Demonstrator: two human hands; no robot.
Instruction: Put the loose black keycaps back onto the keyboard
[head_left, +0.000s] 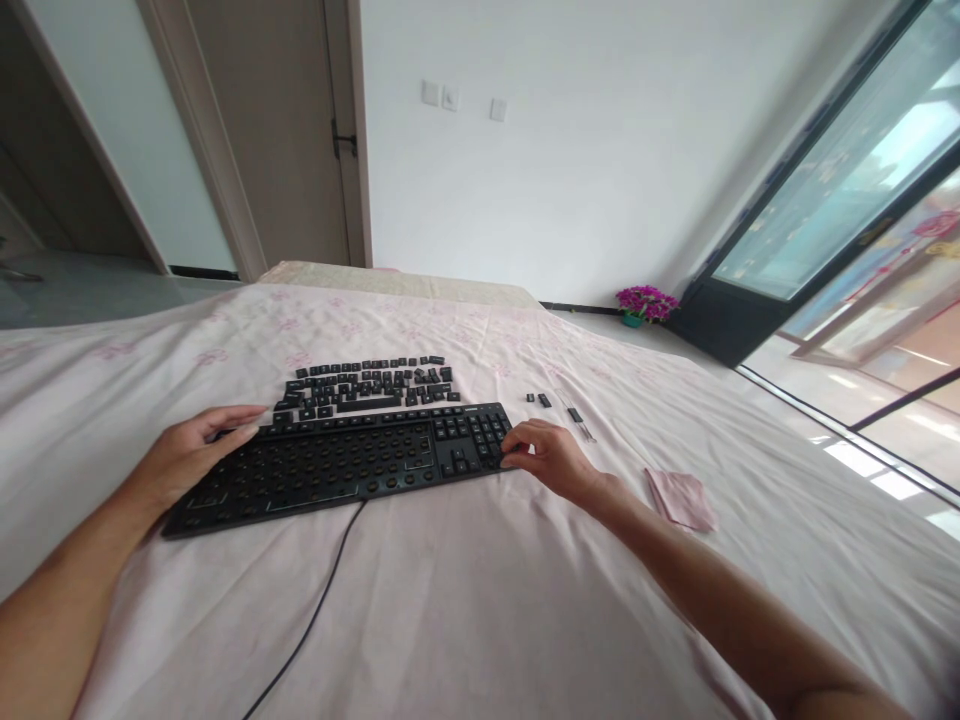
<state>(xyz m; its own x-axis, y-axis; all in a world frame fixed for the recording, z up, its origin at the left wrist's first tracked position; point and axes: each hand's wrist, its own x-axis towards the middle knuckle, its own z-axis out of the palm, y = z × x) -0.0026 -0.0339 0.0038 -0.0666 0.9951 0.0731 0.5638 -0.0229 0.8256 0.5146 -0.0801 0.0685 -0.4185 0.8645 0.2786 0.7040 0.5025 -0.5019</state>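
A black keyboard (322, 460) lies aslant on the bed sheet, its main section stripped of keycaps and its number pad still capped. My left hand (196, 447) rests at the keyboard's left end, fingers stretched out over the upper left corner. At the right end, my right hand (546, 452) has thumb and forefinger closed together by the number pad's lower right keys; what is between them, if anything, is hidden. Behind the keyboard, loose black keycaps (367, 404) are laid out in rows. A thin wire tool with a black handle (575, 415) lies beyond my right hand.
Two loose black keycaps (544, 400) lie near the wire tool. A folded pink cloth (681, 500) is to the right of my right forearm. The keyboard's cable (315, 615) runs toward me over the wrinkled sheet (465, 610). Purple flowers (646, 302) stand by the wall.
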